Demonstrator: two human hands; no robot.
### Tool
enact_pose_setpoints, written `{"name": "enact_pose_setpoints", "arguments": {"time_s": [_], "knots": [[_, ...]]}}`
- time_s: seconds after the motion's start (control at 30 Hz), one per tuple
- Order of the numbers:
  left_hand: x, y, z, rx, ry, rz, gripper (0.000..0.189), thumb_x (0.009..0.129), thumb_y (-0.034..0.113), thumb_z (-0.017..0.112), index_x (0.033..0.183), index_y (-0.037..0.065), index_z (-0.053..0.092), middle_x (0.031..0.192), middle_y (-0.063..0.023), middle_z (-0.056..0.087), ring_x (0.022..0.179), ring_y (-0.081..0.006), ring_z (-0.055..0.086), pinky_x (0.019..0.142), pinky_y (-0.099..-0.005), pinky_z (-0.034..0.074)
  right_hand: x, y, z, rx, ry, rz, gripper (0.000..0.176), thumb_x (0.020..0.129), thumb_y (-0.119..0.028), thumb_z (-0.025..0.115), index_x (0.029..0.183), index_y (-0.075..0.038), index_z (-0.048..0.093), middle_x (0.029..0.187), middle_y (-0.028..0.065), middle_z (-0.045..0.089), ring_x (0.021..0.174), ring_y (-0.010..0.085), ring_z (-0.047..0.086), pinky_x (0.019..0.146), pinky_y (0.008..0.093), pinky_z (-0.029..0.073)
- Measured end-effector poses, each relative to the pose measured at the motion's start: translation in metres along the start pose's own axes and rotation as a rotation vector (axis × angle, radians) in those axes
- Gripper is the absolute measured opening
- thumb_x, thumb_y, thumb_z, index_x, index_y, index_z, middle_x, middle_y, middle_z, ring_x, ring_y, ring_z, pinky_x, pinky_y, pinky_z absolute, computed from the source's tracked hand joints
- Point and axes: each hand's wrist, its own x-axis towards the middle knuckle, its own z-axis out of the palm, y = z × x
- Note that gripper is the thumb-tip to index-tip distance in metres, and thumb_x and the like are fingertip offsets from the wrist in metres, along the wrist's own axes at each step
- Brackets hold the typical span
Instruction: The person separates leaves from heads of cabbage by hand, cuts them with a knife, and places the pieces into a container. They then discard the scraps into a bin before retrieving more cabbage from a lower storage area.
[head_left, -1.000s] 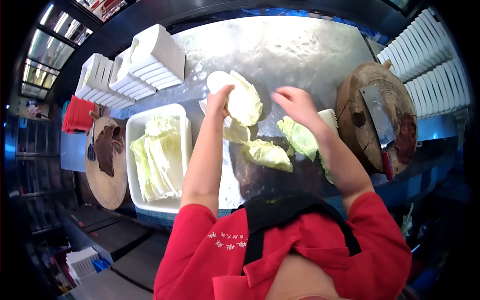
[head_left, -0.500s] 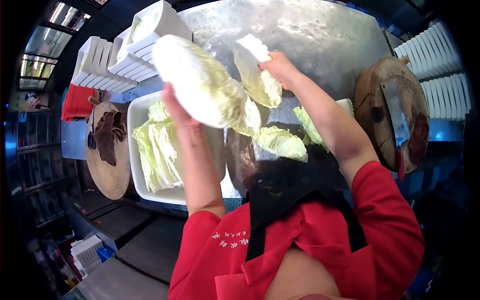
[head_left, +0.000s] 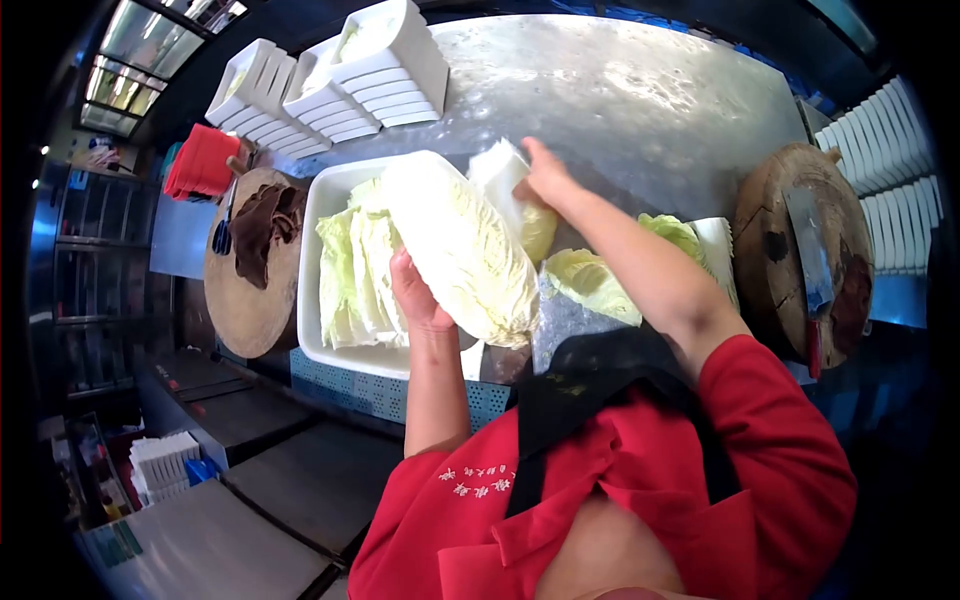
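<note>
My left hand [head_left: 420, 290] is wrapped round the underside of a large pale cabbage head [head_left: 455, 245], which tilts over the right part of a white tub [head_left: 306, 290]. Flat cabbage leaves [head_left: 355, 270] lie inside the tub. On the right, my right hand [head_left: 545, 178] is beside a loose cabbage leaf [head_left: 500, 180], thumb side against it and a finger stretched away. Part of that leaf is hidden behind the head and the hand. More leaves [head_left: 595, 283] rest on the metal table near the apron.
Stacked white containers [head_left: 390, 70] stand at the back left, near red trays [head_left: 203, 160]. A round board [head_left: 262, 310] bears dark brown pieces. At the right, a cleaver [head_left: 808, 245] lies on a thick wooden block [head_left: 775, 190]. The metal table [head_left: 600, 90] spreads behind.
The cabbage head has come down and nearer my body in my left hand. My right hand's fingers have spread, and its leaf is lower. The whole view has shifted.
</note>
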Motion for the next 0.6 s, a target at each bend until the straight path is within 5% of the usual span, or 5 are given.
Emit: {"name": "enact_pose_setpoints", "arguments": {"time_s": [0.07,0.2,0.23,0.43,0.6], "knots": [[-0.012,-0.004,0.007,-0.083,-0.019,-0.076,0.057,0.085,0.036,0.051,0.130,0.000,0.043,0.124,-0.0173,0.053,0.111,-0.0309,0.055,0.092,-0.0430,0.048,-0.024,-0.017,-0.024,0.191,0.034,0.003,0.084,0.064,0.001,0.065,0.139,-0.009,0.030,0.124,0.0184,0.052,0.106,0.0289,0.054,0.088,0.0331,0.044],[-0.033,-0.013,0.016,-0.074,0.105,-0.091,0.062,0.082,0.034,0.054,0.133,0.002,0.038,0.128,-0.0187,0.049,0.113,-0.0308,0.053,0.093,-0.0424,0.047,-0.072,-0.036,-0.051,-0.165,-0.085,-0.233,0.045,0.073,-0.005,0.057,0.117,-0.001,0.053,0.100,0.0186,0.063,0.089,0.0269,0.061,0.080,0.0337,0.046],[-0.036,-0.014,0.016,-0.003,0.122,-0.140,0.064,0.081,0.032,0.054,0.134,0.002,0.035,0.129,-0.0186,0.048,0.113,-0.0304,0.052,0.093,-0.0417,0.046,-0.087,-0.034,-0.042,-0.116,0.034,-0.269,0.028,0.075,-0.010,0.054,0.100,0.000,0.061,0.092,0.0195,0.064,0.091,0.0328,0.061,0.082,0.0378,0.047],[-0.055,-0.033,0.004,0.282,0.137,-0.136,0.065,0.081,0.027,0.054,0.136,0.001,0.029,0.124,-0.0165,0.049,0.110,-0.0288,0.053,0.093,-0.0396,0.046,-0.143,-0.016,-0.006,0.497,-0.235,-0.082,0.045,0.085,-0.016,0.058,0.121,0.004,0.041,0.117,0.0155,0.052,0.104,0.0197,0.053,0.086,0.0328,0.044],[-0.069,-0.040,0.016,0.392,0.218,-0.081,0.060,0.081,0.019,0.054,0.133,0.001,0.031,0.122,-0.0170,0.049,0.108,-0.0268,0.054,0.091,-0.0372,0.046,-0.174,-0.013,-0.007,0.550,-0.283,-0.082,0.059,0.079,-0.016,0.071,0.125,0.002,0.038,0.119,0.0140,0.049,0.106,0.0178,0.052,0.088,0.0308,0.045]]}}
